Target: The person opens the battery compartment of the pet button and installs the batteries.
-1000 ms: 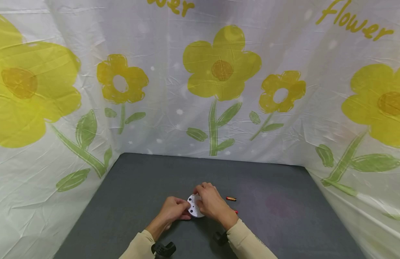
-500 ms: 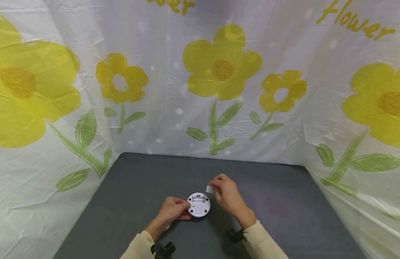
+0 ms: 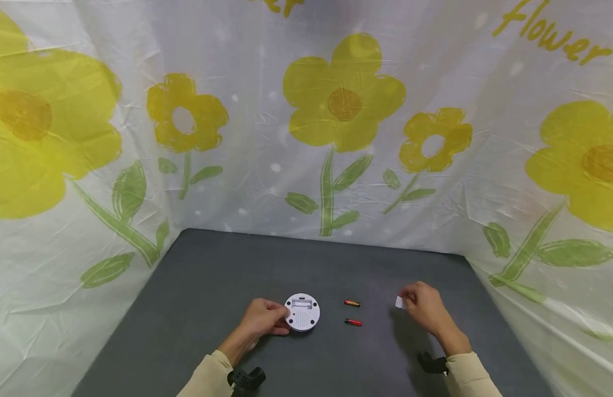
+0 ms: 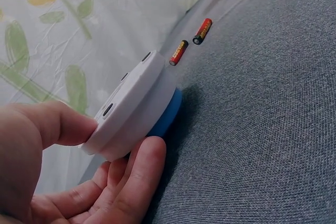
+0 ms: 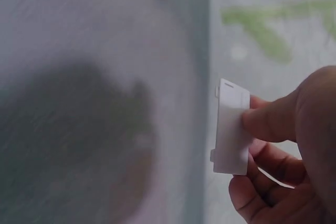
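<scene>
On the desk, the left hand pinches a round white device, battery compartment uncovered, near two batteries. The right hand pinches a white cover aloft; slackening could drop it, perhaps snapping its blurry tabs.

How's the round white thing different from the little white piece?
The round thing is a thick disc; the little piece is a thin, flat rectangle. The left hand holds the round thing; the right hand pinches the little piece. Both have white parts.
</scene>
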A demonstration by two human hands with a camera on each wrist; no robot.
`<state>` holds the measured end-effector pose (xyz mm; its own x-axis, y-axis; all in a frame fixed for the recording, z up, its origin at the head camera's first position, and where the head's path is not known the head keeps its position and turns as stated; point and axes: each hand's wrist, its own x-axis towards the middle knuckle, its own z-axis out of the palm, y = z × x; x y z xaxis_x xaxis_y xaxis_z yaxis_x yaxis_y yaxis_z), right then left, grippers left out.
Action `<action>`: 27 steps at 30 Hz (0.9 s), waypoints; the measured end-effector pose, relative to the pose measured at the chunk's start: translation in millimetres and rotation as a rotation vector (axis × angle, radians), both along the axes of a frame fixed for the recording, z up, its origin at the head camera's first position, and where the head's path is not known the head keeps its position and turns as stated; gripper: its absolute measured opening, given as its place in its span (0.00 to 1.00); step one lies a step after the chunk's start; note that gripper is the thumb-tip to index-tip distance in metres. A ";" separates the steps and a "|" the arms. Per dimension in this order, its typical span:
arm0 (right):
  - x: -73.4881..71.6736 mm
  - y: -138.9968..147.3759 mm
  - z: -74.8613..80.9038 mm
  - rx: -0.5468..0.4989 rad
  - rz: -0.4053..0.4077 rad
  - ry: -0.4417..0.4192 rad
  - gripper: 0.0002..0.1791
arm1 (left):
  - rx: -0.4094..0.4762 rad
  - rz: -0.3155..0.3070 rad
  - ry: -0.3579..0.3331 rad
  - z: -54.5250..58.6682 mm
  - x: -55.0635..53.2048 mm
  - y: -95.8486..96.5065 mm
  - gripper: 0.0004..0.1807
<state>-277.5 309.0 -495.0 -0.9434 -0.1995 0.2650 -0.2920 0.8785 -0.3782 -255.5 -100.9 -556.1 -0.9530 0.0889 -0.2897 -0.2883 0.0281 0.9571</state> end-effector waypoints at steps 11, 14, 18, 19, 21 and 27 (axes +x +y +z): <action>0.0 19.9 -40.0 -0.036 -0.009 -0.133 0.10 | 0.019 -0.004 0.003 -0.5 -0.9 -1.9 0.13; 1.3 18.6 -45.5 -0.035 -0.023 -0.129 0.09 | 0.024 -0.007 0.001 -1.8 -1.1 -1.3 0.13; 4.3 16.3 -50.5 -0.037 -0.040 -0.097 0.08 | 0.014 -0.005 -0.001 -2.8 -1.4 -0.5 0.13; 4.8 15.7 -51.4 -0.041 -0.043 -0.089 0.08 | 0.010 -0.003 -0.001 -3.0 -1.5 -0.4 0.13; 5.1 14.4 -52.8 -0.044 -0.042 -0.067 0.08 | 0.006 0.000 -0.002 -3.0 -1.7 -0.2 0.13; 6.2 12.8 -54.1 -0.046 -0.061 -0.080 0.07 | -0.003 0.006 -0.008 -3.8 -1.9 0.0 0.13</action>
